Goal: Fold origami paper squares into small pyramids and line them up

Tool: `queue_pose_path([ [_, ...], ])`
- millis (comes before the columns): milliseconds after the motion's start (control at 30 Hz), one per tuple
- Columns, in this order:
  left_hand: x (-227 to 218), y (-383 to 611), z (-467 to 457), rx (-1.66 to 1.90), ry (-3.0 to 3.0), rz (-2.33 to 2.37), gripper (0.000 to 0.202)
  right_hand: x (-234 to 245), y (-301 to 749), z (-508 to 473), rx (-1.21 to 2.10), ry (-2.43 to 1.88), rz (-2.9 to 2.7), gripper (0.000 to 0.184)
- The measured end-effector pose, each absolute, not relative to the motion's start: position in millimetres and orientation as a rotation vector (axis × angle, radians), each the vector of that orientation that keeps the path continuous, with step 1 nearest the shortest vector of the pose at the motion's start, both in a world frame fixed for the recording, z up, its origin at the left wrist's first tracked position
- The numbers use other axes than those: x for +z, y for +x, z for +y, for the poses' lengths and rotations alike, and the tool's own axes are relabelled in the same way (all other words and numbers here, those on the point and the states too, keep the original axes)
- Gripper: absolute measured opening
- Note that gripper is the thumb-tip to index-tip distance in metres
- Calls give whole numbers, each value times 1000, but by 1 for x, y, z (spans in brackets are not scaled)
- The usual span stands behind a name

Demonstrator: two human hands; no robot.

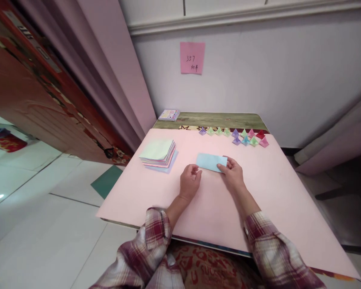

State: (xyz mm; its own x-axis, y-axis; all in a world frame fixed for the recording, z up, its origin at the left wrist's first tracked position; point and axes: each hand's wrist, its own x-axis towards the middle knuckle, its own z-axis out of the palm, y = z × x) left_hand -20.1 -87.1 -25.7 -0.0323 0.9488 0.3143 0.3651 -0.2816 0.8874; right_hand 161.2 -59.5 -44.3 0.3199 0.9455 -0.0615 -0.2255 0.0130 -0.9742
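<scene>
A light blue sheet of paper (209, 161), folded into a long rectangle, is held just over the pink tabletop. My right hand (234, 171) pinches its right end, thumb on top and fingers behind. By the paper's lower left corner is my left hand (190, 181), fingers loosely curled and a gap between thumb and fingertips; it holds nothing. Left of it lies a stack of coloured paper squares (158, 150), pale green on top. Several small folded paper pieces (245, 140) in purple, green, blue, pink and red stand in two rows beyond my right hand.
The pink table cover (168, 192) spans most of the table. A small packet (169, 115) lies at the back left corner. A pink note (192, 58) is stuck on the wall behind. Left are a purple curtain (108, 60) and a green square (106, 181) on the floor.
</scene>
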Motion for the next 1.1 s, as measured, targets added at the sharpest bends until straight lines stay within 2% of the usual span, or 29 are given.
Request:
queue_pose_path([
  [100, -14, -2, -94, 1119, 1076, 1220, 27, -33, 157, -63, 1196, -972, -598, 38],
  [267, 6, 26, -79, 928, 375, 902, 48, -16, 155, -67, 1324, -806, -551, 32],
  [367, 11, 35, -69, 989, 194, 805, 39, -18, 156, -71, 1348, -823, -589, 35],
  [467, 12, 38, -64, 1172, 186, 840, 21, -19, 158, -75, 1321, -908, -692, 44],
  [600, 18, 34, -63, 1337, 252, 937, 26, -10, 161, -79, 1228, -957, -881, 54],
  [767, 36, 29, -62, 1400, 440, 1002, 32, 0, 166, -83, 1132, -917, -1121, 39],
  [1100, 50, 30, -72, 1317, 716, 936, 45, -4, 174, -87, 861, -990, -1390, 23],
])
